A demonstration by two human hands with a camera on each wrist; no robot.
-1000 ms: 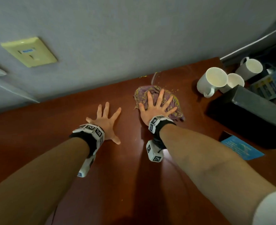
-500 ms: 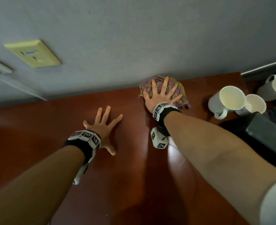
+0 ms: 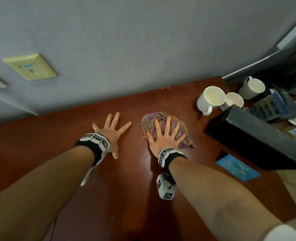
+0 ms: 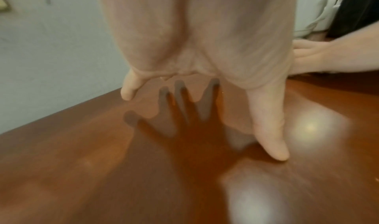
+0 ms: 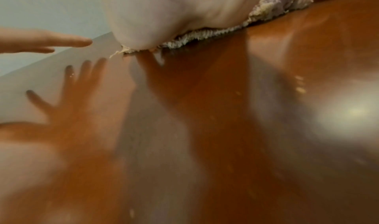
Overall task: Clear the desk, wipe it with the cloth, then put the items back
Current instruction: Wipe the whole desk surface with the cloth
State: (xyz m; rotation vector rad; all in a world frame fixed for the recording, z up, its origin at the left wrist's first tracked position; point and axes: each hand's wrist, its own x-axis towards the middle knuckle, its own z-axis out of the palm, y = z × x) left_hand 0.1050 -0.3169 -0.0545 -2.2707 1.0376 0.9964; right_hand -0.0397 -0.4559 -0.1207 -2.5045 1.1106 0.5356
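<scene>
A crumpled purple and yellow cloth [image 3: 183,136] lies on the glossy red-brown desk [image 3: 131,185], near its middle. My right hand [image 3: 164,136] presses flat on the cloth with fingers spread and straight. In the right wrist view the cloth [image 5: 283,6] shows as a frayed edge under the palm. My left hand [image 3: 111,133] lies flat on the bare desk just left of the cloth, fingers splayed, holding nothing. The left wrist view shows that hand [image 4: 205,65] over its own shadow on the wood.
Three white mugs [image 3: 211,100] stand at the desk's far right corner. A long dark box [image 3: 258,136] lies along the right side, with a blue card [image 3: 237,167] in front of it. A grey wall with a beige outlet plate [image 3: 30,66] runs behind the desk.
My right hand has pulled the cloth back from the wall edge toward me. The left hand stays flat on the desk beside it.
</scene>
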